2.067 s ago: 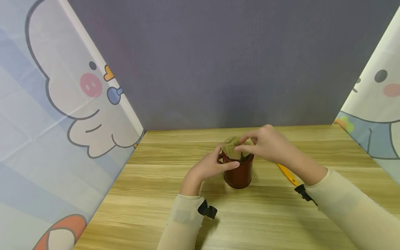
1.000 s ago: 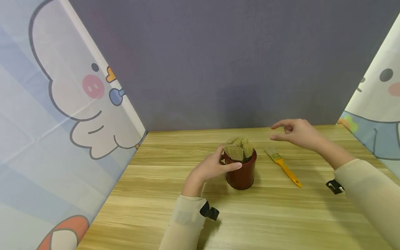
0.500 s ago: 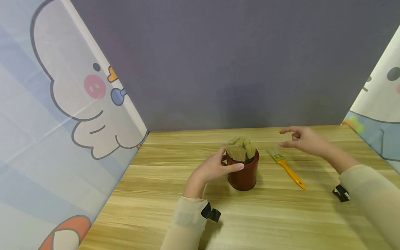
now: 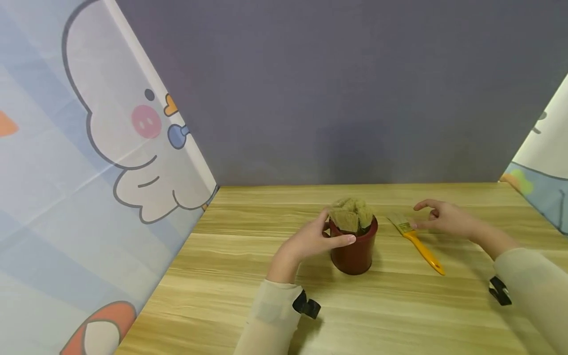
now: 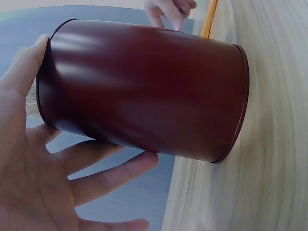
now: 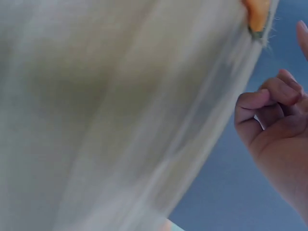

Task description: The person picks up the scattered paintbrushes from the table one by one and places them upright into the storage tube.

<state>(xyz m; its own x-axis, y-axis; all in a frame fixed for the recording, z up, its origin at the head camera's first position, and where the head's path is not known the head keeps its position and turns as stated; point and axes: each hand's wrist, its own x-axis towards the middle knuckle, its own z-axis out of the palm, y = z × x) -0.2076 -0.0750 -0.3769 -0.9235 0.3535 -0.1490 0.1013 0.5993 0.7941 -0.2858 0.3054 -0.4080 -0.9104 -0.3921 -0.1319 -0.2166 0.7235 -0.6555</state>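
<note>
A dark red cylindrical cup (image 4: 352, 259) stands upright on the table, several paintbrushes (image 4: 350, 213) in it with pale bristles up. My left hand (image 4: 306, 241) holds its upper left side, thumb along the near rim; in the left wrist view the other fingers lie against the wall of the cup (image 5: 144, 91), the lower ones spread. To the cup's right lies a paintbrush with a yellow handle (image 4: 423, 250), bristles pointing away. Beside its metal band hovers my right hand (image 4: 454, 221), thumb and index finger apart, the other fingers curled, nothing between them.
The wooden table (image 4: 213, 291) meets a grey partition (image 4: 284, 98) at its back edge. A curtain with cartoon prints (image 4: 146, 197) borders the left side, and another printed curtain (image 4: 550, 153) the right. Each sleeve carries a black strap near the wrist.
My right hand has left the bristles in the cup, moved right, then lowered toward the yellow-handled brush. My left hand keeps its hold on the cup. The whole view has shifted slightly.
</note>
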